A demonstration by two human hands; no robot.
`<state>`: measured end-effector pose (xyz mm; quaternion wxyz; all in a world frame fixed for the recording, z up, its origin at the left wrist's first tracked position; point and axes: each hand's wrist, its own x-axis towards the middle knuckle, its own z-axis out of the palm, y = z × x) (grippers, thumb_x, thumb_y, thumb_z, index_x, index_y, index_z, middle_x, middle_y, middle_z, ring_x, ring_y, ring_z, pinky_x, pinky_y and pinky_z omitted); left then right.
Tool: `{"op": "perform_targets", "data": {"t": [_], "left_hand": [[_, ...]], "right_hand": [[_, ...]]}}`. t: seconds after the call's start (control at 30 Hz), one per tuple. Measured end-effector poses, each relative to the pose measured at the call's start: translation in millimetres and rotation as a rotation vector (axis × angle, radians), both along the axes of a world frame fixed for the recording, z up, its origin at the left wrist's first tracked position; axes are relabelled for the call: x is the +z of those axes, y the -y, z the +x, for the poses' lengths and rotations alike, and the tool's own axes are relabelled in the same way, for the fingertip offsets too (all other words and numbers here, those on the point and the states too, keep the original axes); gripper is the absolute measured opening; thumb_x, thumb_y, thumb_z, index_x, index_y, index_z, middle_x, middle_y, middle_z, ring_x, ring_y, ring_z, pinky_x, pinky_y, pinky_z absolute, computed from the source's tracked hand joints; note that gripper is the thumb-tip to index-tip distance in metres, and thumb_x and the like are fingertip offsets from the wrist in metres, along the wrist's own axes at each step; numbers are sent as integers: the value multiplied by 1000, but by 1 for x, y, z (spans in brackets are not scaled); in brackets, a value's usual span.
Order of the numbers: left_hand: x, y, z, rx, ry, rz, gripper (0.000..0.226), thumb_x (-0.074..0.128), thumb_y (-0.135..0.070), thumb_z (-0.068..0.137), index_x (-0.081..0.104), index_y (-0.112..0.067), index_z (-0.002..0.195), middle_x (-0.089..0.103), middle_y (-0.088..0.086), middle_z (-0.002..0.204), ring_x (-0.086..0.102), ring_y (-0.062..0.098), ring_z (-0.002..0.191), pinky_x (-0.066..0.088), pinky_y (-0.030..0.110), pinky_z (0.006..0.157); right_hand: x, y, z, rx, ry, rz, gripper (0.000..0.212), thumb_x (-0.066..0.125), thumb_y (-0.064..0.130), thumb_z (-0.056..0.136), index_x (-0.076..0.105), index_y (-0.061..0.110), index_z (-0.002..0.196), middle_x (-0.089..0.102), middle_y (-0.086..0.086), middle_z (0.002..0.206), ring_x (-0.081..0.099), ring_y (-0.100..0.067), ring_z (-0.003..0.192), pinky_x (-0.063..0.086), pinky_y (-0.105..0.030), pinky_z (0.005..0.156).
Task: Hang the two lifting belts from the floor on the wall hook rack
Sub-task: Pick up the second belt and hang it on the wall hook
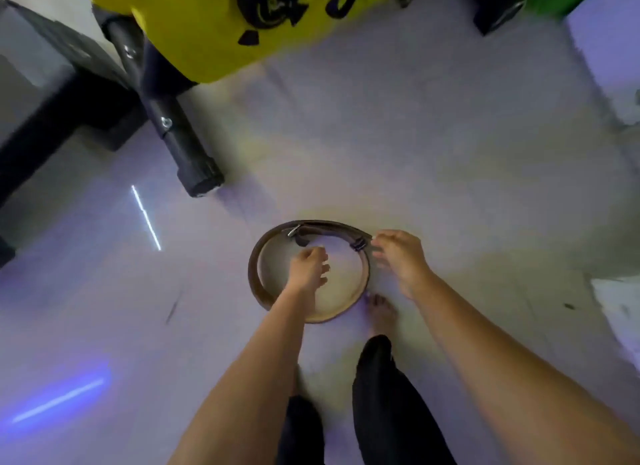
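A pale floor (433, 145) fills the room, with a yellow bag (221, 24) at eleven o'clock and a black frame leg (180, 145) at ten. A brown belt (254, 274), coiled in a ring, lies on the floor just below centre. The left hand (308, 267) hangs over the ring with fingers loosely curled and holding nothing, the right hand (401, 256) is spread at the ring's two-o'clock edge by a buckle (360, 244), contact blurred, and a bare foot (381, 314) stands at five o'clock of it.

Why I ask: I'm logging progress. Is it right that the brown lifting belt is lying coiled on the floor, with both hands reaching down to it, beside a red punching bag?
Not quite: the bag is yellow, not red, as the head view shows. The rest holds: the brown lifting belt lies coiled on the floor, with the left hand and right hand reaching down to it.
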<state>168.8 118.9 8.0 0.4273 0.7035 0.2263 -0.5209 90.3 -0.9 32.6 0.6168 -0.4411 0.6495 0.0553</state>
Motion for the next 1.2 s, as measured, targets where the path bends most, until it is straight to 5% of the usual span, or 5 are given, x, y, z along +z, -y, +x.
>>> {"op": "perform_targets", "data": {"t": [0.2,0.43,0.6,0.93,1.2], "left_hand": [[-146,48,-8,71,-15,114,28,48,-35,94,47,-17,72,43,3,74,44,20,70,36,29,62],[-217,72,-26,231,-26,70,66,51,-36,92,21,-12,146,46,11,132,49,29,120,43,40,90],[-218,81,-26,315,-3,-5,8,43,-19,98,44,-17,105,52,10,97,54,24,87,50,38,77],[-79,75,-47,-81,119,-18,29,38,-7,89,50,-3,115,61,24,111,59,41,103,51,56,90],[127,81,-41,-460,232,-354,31,39,-7,96,54,2,122,62,23,117,58,24,91,48,31,82]], "right_hand": [[-135,30,0,146,-60,22,16,59,15,84,65,12,98,62,-9,96,59,-25,94,48,-38,85],[-193,45,-13,184,-81,41,22,58,18,84,64,10,104,66,-10,103,62,-29,105,49,-41,93],[-196,55,-16,169,-76,54,6,57,17,84,61,20,87,68,-10,105,63,-29,104,49,-39,90],[-87,49,-22,145,-32,32,20,56,19,87,61,8,103,63,-15,104,60,-31,103,46,-42,93],[100,21,-50,-145,123,-113,29,51,15,91,62,-1,113,65,-19,109,59,-27,92,48,-36,82]]}}
